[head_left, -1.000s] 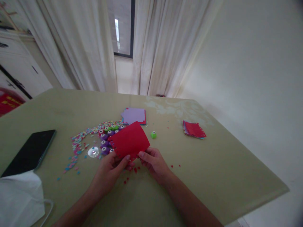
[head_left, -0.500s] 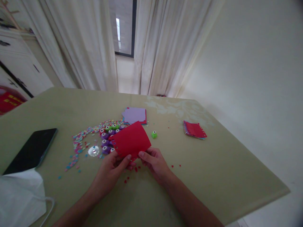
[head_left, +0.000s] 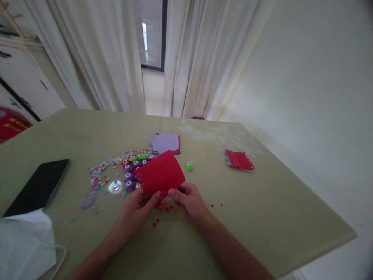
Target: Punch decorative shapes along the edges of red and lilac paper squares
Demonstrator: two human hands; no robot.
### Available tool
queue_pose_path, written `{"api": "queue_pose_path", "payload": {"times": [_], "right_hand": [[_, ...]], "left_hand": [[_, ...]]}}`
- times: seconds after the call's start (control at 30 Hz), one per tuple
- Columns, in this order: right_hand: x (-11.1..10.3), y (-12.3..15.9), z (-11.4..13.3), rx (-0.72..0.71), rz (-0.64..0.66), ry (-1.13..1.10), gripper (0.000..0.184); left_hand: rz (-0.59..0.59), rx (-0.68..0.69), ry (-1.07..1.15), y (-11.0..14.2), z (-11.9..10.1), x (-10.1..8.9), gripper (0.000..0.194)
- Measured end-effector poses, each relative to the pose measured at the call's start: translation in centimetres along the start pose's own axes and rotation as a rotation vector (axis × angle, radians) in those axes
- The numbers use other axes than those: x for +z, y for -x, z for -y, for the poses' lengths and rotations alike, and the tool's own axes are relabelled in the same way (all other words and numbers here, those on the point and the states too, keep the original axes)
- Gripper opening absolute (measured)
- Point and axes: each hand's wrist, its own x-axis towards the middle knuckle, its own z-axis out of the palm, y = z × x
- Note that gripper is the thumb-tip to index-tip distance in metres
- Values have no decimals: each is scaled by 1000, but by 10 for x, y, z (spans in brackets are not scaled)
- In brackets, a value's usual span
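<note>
A sheet of red paper (head_left: pixel 161 173) with small holes along its left edge is tilted up above the table. My left hand (head_left: pixel 142 206) pinches its lower edge, thumb in front and fingers behind. My right hand (head_left: pixel 188 198) is closed at the lower right corner, its thumb on the near edge. Something red shows between the hands below the paper; I cannot make out whether it is paper or another object. Behind the paper's left side sit several small purple, green and red pieces (head_left: pixel 129 177) with white eye-like tops. Tiny red cut-outs (head_left: pixel 167 209) lie below the hands.
One green eye-topped piece (head_left: pixel 189 166) stands right of the paper. A lilac-topped paper stack (head_left: pixel 165 142) lies behind, a red-topped stack (head_left: pixel 239 160) far right. Colourful confetti (head_left: pixel 96 177), a clear disc (head_left: pixel 115 187), a phone (head_left: pixel 39 186) and a white mask (head_left: pixel 27 243) are left.
My right thumb has shifted slightly left along the paper's lower edge. The paper has tilted a little; my left hand stays nearly still.
</note>
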Motion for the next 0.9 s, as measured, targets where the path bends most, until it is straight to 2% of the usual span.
{"api": "queue_pose_path", "payload": {"times": [0.1, 0.17, 0.23, 0.33, 0.43, 0.53, 0.63, 0.7, 0.77, 0.83, 0.9], "right_hand": [[-4, -1, 8, 1, 96, 6, 38], [-11, -2, 16, -19, 79, 66, 44], [-23, -5, 24, -109, -25, 220, 42], [-48, -12, 32, -303, -236, 612, 26], [-71, -21, 33, -310, -373, 932, 15], [-82, -27, 30, -289, -424, 1084, 10], [-80, -29, 26, -312, -413, 1145, 10], [-73, -29, 22, -332, -342, 1117, 6], [-66, -30, 17, -354, -283, 1038, 12], [-61, -34, 13, -376, -298, 981, 17], [-60, -40, 10, -398, -372, 974, 18]], "left_hand": [[-25, 29, -6, -1, 0, -4, 33], [-69, 35, 1, -2, 0, -6, 34], [-108, 30, 3, -2, -1, -7, 35], [-129, 37, 6, -2, -5, -7, 38], [-144, 44, 10, -1, -8, -6, 40], [-187, 56, 17, -2, -10, -8, 42], [-239, 94, 42, -3, -12, -12, 42], [-274, 119, 50, -5, -14, -15, 40], [-307, 129, 42, -7, -14, -18, 38], [-343, 134, 29, -9, -14, -23, 35], [-376, 145, 21, -11, -15, -28, 31]]}}
